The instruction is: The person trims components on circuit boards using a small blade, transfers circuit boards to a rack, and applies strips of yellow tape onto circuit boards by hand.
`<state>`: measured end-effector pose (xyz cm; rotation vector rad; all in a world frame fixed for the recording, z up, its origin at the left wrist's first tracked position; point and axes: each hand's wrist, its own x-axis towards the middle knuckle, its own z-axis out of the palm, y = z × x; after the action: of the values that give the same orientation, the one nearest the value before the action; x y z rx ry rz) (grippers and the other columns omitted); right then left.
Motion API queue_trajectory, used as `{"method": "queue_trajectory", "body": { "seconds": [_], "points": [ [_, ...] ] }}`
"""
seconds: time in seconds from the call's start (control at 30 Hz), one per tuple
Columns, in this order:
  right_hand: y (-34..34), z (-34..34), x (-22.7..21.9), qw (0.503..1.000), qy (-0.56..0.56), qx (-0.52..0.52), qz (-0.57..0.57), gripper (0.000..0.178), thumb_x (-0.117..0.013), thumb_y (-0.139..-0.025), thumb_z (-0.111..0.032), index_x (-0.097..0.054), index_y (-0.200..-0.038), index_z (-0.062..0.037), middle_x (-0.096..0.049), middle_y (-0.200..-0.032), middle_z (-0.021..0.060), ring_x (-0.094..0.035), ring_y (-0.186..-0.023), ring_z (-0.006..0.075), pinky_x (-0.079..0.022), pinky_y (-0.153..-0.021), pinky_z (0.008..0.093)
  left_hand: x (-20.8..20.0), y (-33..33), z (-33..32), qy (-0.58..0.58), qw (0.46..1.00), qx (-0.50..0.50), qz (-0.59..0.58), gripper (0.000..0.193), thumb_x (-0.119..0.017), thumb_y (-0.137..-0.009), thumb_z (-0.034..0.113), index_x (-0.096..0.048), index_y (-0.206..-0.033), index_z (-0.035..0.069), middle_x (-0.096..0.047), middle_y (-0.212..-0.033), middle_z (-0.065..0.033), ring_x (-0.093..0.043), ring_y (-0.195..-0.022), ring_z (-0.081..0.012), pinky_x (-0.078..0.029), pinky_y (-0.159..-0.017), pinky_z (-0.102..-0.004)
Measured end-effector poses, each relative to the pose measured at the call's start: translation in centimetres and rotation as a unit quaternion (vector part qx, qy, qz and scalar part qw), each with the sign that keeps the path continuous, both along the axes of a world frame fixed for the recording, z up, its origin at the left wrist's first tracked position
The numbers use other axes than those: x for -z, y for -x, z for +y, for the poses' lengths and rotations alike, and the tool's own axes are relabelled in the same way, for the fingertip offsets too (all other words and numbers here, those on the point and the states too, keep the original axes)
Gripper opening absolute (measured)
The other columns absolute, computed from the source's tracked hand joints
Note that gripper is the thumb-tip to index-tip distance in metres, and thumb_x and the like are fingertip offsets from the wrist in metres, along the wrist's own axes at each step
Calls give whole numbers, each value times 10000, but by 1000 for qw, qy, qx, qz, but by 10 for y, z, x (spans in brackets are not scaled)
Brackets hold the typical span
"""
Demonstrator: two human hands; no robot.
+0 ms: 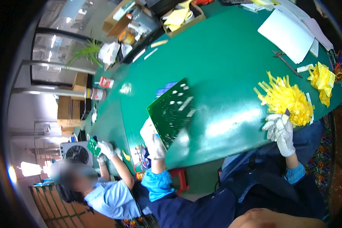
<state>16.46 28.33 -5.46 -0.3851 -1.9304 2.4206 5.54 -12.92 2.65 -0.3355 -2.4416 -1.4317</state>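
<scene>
A large green circuit board (171, 114) with pale components stands tilted above the table, its image slightly blurred. My left hand (154, 146), in a white glove, grips it by its lower left edge. My right hand (280, 133), also gloved in white, is at the near edge of a pile of yellow strips (287, 98). A small dark piece (287, 112) shows at its fingertips; what it is I cannot make out. Blue objects (165, 89) are partly hidden behind the board.
A green table (224, 57) spreads ahead. At the right lie white papers (287, 36), a pliers-like tool (287, 64) and a yellow bundle (323, 81). Cartons (182, 19) stand at the back. On the left a co-worker holds a smaller green board (93, 146) near a fan (76, 152).
</scene>
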Motion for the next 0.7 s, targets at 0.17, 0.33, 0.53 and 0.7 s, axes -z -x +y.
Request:
{"method": "queue_trajectory", "body": {
  "seconds": [0.17, 0.33, 0.53, 0.7],
  "points": [
    [3, -1, -14, 998, 32, -42, 19, 415, -444, -1004, -368, -593, -1129, -1, -681, -865, 84, -592, -597, 93, -418, -489, 191, -12, 97, -49, -208, 930, -256, -160, 257, -516, -958, 234, -657, -1030, 31, -638, -901, -18, -573, -748, -112, -458, -656, -254],
    [3, 1, -16, 996, 49, -74, -32, 421, -422, -1011, -338, -574, -1165, 23, -669, -909, 79, -590, -639, 91, -441, -529, 196, -22, 142, -96, -27, 969, -240, -57, 278, -518, -957, 247, -661, -898, 17, -632, -751, -41, -566, -636, -123, -432, -557, -281],
    [6, 4, -18, 996, 38, -65, -42, 422, -405, -1016, -332, -566, -1159, 31, -673, -906, 94, -585, -620, 91, -438, -506, 192, -14, 121, -52, 165, 949, -267, 15, 328, -565, -921, 225, -629, -705, -13, -601, -577, -100, -530, -481, -134, -418, -487, -339],
    [11, -8, -14, 998, 2, -60, 7, 404, -416, -1011, -331, -556, -1150, 21, -674, -875, 106, -573, -591, 85, -427, -490, 186, -4, 54, -7, 308, 933, -116, 146, 189, -639, -855, 153, -593, -690, 74, -537, -558, -53, -553, -484, -201, -424, -474, -341]
  ]
}}
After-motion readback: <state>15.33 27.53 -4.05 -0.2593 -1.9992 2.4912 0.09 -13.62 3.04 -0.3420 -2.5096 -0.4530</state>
